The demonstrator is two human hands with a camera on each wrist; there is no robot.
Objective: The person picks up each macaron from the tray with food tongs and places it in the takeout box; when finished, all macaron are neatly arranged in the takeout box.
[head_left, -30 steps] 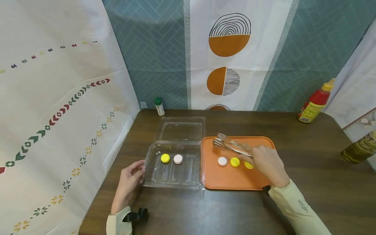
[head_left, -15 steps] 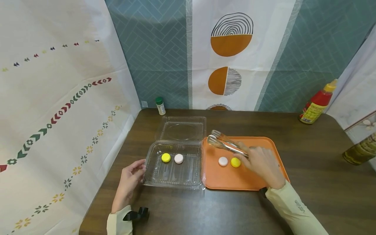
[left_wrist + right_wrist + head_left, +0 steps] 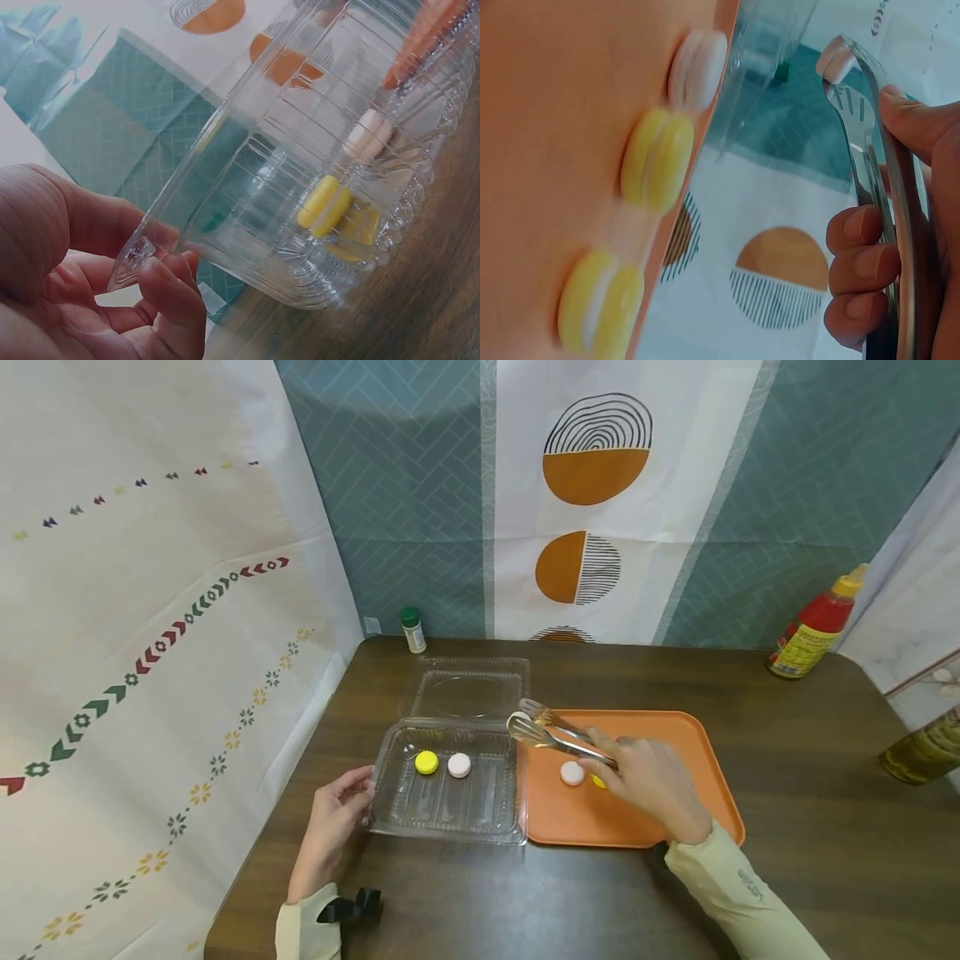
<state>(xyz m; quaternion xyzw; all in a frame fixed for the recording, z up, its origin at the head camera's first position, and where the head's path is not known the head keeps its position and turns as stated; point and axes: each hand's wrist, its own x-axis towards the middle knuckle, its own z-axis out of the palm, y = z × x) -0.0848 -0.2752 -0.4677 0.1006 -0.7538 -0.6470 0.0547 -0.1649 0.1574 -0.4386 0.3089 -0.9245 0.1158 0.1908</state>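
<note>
My left hand (image 3: 332, 827) pinches the left rim of a clear plastic clamshell container (image 3: 450, 837), its lid (image 3: 472, 689) laid back. Inside sit a yellow macaron (image 3: 427, 762) and a pale pink macaron (image 3: 459, 766). My right hand (image 3: 651, 779) grips metal tongs (image 3: 561, 743), whose tips hold a whitish macaron (image 3: 835, 61) above the tray's left edge, close to the container. On the orange tray (image 3: 577, 822) lie a whitish macaron (image 3: 572, 773) and two yellow ones, a nearer yellow macaron (image 3: 658, 161) and a farther yellow macaron (image 3: 600, 304); my right hand partly hides them in the head view.
A green-capped shaker (image 3: 412, 631) stands at the back left of the dark wooden table (image 3: 465, 902). The red sauce bottle (image 3: 816, 625) is at the back right, with a dark bottle (image 3: 922, 747) at the right edge. Patterned cloths hang behind and to the left.
My right hand has moved left with the tongs and the macaron in them, from over the tray toward the container. The left hand keeps its place at the rim.
</note>
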